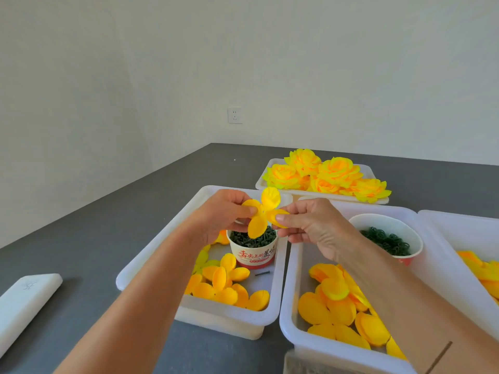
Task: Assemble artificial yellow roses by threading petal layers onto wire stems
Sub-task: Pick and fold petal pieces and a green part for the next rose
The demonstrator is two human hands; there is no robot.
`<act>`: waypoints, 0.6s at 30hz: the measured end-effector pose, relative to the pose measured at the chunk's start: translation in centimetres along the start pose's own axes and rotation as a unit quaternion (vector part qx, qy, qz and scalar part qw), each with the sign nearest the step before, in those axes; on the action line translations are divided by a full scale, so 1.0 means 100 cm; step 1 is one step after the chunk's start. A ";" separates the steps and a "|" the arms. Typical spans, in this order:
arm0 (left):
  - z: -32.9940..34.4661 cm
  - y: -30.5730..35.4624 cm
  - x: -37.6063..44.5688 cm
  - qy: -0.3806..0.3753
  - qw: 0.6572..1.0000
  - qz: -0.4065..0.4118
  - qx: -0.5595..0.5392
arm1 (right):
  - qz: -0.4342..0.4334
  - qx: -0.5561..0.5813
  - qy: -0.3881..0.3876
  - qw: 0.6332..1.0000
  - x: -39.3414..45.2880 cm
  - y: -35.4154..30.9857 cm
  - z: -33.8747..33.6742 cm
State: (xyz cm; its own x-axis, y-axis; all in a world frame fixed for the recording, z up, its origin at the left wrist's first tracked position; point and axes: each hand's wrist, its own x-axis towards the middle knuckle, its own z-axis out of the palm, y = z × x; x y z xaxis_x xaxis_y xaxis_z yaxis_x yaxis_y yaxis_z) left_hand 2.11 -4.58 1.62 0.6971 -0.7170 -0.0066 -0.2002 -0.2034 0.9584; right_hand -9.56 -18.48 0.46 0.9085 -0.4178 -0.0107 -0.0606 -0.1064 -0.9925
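Above the paper cup of green stems [253, 245] in the left tub [162, 247], I hold a four-lobed yellow petal layer [263, 213] up between both hands. The main risk, as I judge it, is the soft fabric folding or slipping, so its small centre hole drifts off line and a stem misses it or tears the edge. Pulling the two lobes unevenly could also twist the layer. If I drop it, it would likely land among the loose petals [225, 283] below.

My left hand [224, 211] pinches the left lobe between thumb and curled fingers. My right hand [307, 221] pinches the right lobe the same way, thumb on top. Both are closed on the layer. I cannot see any stem held in either hand.
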 end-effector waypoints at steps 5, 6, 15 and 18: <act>0.014 -0.017 0.002 -0.023 0.990 -0.008 -0.137 | -0.015 0.019 0.076 0.997 0.001 0.015 0.003; 0.017 -0.020 0.003 -0.003 0.993 0.003 -0.120 | -0.027 0.004 0.082 0.996 0.002 0.016 0.003; 0.037 -0.033 0.003 0.084 0.990 0.106 0.036 | -0.104 -0.157 0.098 0.977 0.003 0.022 -0.002; 0.036 -0.035 0.002 0.069 0.992 0.096 0.047 | -0.148 -0.101 0.069 0.981 0.002 0.021 -0.006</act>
State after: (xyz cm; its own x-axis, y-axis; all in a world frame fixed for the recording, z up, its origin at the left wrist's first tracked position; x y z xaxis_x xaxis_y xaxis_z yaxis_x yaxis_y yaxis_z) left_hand 0.45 -6.42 -2.73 0.7261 -0.6514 0.2200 -0.3985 -0.1380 0.9068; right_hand -9.73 -19.30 -1.52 0.8350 -0.4585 0.3041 0.1035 -0.4118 -0.9054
